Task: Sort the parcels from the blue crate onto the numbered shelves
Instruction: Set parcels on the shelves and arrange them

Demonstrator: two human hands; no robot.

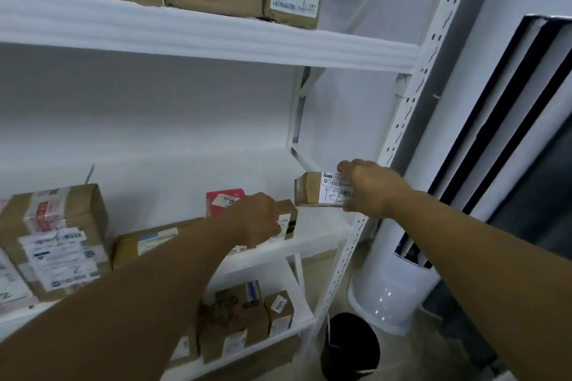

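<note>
The right hand (368,187) grips a small parcel (312,192) above the shelf (309,246) end, while the left hand (257,219) clasps a shelved box (289,213), seemingly clearing room.

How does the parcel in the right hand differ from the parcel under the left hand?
The held parcel is in the air, gripped by the right hand; the shelf parcel rests on the middle shelf under the left hand. The held parcel shows its label and a brown end; the shelf parcel is mostly hidden. The shelf parcel stands beside a red box; the held parcel is apart. Both are brown cardboard with white labels.
</note>
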